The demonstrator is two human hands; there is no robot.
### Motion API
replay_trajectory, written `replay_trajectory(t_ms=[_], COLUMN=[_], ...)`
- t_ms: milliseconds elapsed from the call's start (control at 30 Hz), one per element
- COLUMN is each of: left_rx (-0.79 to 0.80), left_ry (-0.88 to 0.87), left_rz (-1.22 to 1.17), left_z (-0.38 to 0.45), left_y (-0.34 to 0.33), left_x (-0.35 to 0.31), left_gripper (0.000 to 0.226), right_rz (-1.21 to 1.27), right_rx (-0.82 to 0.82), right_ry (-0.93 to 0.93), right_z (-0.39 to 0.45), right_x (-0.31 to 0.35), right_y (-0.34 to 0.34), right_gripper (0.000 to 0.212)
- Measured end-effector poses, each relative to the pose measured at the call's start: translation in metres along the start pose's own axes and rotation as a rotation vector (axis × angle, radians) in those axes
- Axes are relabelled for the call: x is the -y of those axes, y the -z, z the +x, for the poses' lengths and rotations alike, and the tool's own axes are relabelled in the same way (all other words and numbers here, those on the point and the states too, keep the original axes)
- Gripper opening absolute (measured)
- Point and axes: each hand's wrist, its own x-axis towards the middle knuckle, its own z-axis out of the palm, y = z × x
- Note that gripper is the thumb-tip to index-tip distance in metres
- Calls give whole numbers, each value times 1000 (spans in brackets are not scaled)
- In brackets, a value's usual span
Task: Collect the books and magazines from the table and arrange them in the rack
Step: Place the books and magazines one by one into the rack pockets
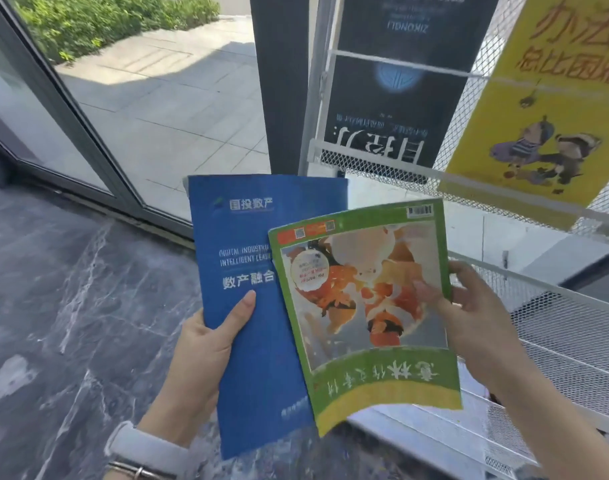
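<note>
My left hand [206, 344] grips a blue brochure [240, 306] by its left edge, thumb across the cover. Overlapping the brochure's right side is a green magazine [362, 306] with an orange picture, seen upside down, and my right hand [469, 306] pinches its right edge. Both are held up in front of a white mesh rack [556, 306]. Two books stand in the rack's upper tier: a dark one [393, 81] placed upside down and a yellow one [538, 98] with cartoon figures.
The rack's lower mesh shelves [469, 431] stretch down the right side. A dark pillar [279, 81] rises behind the rack. Dark marble floor [71, 323] fills the left, bounded by a glass door frame [71, 109] with paving and shrubs outside.
</note>
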Motion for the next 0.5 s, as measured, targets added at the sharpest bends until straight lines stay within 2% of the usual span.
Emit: replay_trajectory(t_ms=[200,367,500], left_rx=[-111,-110,-159], left_ry=[-57,-86,-95], left_rz=[-47,-13,23], left_z=[26,32,31], left_y=[8,11,21], left_x=[23,26,24], left_gripper=[35,13,17], right_rz=[15,46,-43], right_rx=[-169,-245,-251], right_ry=[211,285,369], right_z=[31,50,50], right_x=[-9,-6,2], right_y=[4,7,5], right_gripper=[34,25,28])
